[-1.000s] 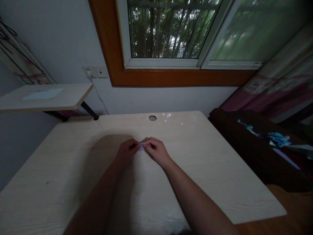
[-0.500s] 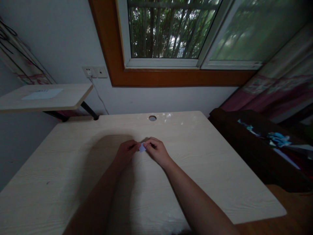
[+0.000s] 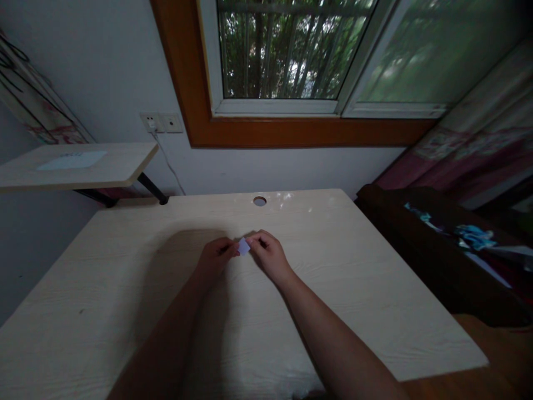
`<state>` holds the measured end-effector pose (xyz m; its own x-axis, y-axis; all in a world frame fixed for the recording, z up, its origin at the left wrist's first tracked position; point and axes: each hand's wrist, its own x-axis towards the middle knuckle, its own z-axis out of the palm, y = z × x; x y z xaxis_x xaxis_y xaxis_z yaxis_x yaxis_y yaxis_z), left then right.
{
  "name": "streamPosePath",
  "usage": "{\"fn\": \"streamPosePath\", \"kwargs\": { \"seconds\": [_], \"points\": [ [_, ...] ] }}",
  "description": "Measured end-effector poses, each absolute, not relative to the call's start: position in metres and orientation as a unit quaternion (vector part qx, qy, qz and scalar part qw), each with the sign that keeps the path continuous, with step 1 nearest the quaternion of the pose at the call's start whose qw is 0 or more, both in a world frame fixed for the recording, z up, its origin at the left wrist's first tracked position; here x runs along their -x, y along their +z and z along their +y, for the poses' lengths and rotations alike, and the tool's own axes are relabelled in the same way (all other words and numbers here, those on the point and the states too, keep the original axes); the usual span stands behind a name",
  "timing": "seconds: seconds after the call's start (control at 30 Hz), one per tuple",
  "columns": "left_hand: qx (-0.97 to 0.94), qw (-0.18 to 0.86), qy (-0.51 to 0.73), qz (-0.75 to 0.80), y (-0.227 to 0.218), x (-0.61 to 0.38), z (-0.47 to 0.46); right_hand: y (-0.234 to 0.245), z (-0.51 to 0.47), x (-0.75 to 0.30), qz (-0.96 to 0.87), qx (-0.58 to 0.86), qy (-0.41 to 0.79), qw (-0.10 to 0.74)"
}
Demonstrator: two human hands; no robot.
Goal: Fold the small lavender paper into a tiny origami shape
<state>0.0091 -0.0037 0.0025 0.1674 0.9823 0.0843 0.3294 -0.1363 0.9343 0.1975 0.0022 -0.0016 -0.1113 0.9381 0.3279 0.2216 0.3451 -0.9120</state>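
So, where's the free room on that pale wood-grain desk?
Bare: between the right forearm and the right edge of the desk; between the left forearm and the left edge, apart from a small dark mark. Crowded: the middle, where left hand and right hand hold a small lilac paper-like square.

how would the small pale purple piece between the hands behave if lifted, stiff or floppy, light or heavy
Probably very light: the pale purple piece looks thin, like paper, and is small beside the left hand and right hand. It may be fairly stiff at this size, since it looks flat between the fingertips. Being flat, it seems unlikely to roll.
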Motion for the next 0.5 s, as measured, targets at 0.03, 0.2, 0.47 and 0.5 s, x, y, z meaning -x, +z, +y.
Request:
{"fn": "streamPosePath", "kwargs": {
  "seconds": [0.03,0.2,0.47,0.5],
  "points": [
    [-0.638,0.414,0.396,0.514,0.0027,-0.0090,-0.0033,-0.0023,0.0026,-0.1976,-0.646,0.447,0.361,0.503],
    [-0.600,0.427,0.428,0.524,0.0064,-0.0098,-0.0018,-0.0061,0.0039,-0.1963,-0.609,0.445,0.394,0.525],
    [-0.587,0.436,0.436,0.525,0.0078,-0.0077,-0.0012,0.0012,0.0023,-0.1976,-0.665,0.401,0.390,0.495],
    [-0.589,0.437,0.432,0.525,0.0075,-0.0076,-0.0011,0.0016,0.0024,-0.1978,-0.670,0.400,0.387,0.491]
  ]
}}
